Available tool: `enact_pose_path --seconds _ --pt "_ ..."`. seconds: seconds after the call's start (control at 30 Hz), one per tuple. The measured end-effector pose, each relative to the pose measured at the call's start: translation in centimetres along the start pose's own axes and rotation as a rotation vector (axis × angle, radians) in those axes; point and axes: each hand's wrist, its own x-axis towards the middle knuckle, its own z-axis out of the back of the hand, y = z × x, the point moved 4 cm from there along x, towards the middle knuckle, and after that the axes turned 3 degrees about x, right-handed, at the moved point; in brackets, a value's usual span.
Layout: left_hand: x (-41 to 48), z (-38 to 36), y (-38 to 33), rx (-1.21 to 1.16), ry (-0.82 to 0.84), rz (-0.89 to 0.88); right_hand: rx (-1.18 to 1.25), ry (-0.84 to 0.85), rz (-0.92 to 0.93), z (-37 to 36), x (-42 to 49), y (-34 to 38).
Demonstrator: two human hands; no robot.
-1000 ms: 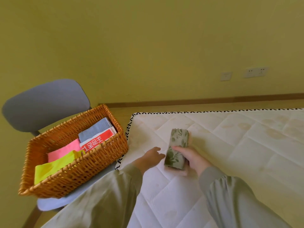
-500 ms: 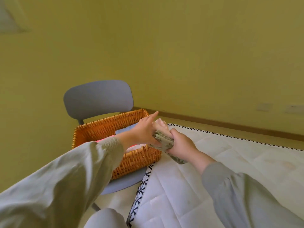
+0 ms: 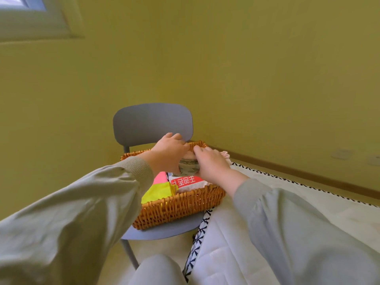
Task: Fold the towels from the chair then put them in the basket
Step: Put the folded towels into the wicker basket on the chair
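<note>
Towel under handling: one folded green towel (image 3: 188,168), pale grey-green with a darker leaf print, compact and thick, its layered near edge facing the camera. Location: inside the wicker basket (image 3: 178,204), in the far half, sitting on top of the other folded cloth and held between both hands. Left hand (image 3: 170,153) grasps the towel's left side, fingers curled over towards the far end. Right hand (image 3: 209,163) grasps the right side, fingers bent over the top; the fingertips of the two hands nearly meet above the towel. How deep the towel sits cannot be told, as the hands cover most of it. Count of towels seen in the basket: four. One yellow towel (image 3: 158,192) at the near left corner; one pink towel (image 3: 160,177) just behind it; one red-and-white towel (image 3: 187,181) with white printed characters, to the right of those and directly in front of the green one; and the green one itself. Basket count: one, orange-brown weave, rectangular, resting on the seat of one grey-blue chair (image 3: 152,120) whose backrest rises behind the hands. Both arms wear pale grey-green sleeves. White quilted mattress (image 3: 226,243) with black-and-white edging lies just beside the chair, on the right. Yellow walls; a window corner (image 3: 30,15) shows upper left.
</note>
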Motion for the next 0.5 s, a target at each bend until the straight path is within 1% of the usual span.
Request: enact_pose_path --seconds 0.1,0.2,0.27,0.37,0.5 --pt "-1.3 0.3 0.6 -0.008 0.050 0.107 -0.069 -0.070 -0.017 1.0 0.4 1.3" --pt "-2.2 0.6 0.9 -0.045 0.058 0.171 -0.087 -0.116 -0.109 1.6 0.4 1.8" --pt "-2.7 0.9 1.1 -0.112 0.055 0.201 -0.068 -0.098 -0.140 1.7 0.4 1.9" --pt "-3.5 1.2 1.1 -0.182 0.065 0.227 -0.028 -0.064 -0.132 2.0 0.3 2.2" --pt "-3.9 2.3 0.9 -0.090 -0.048 0.169 0.069 0.001 -0.069 2.6 -0.1 3.0"
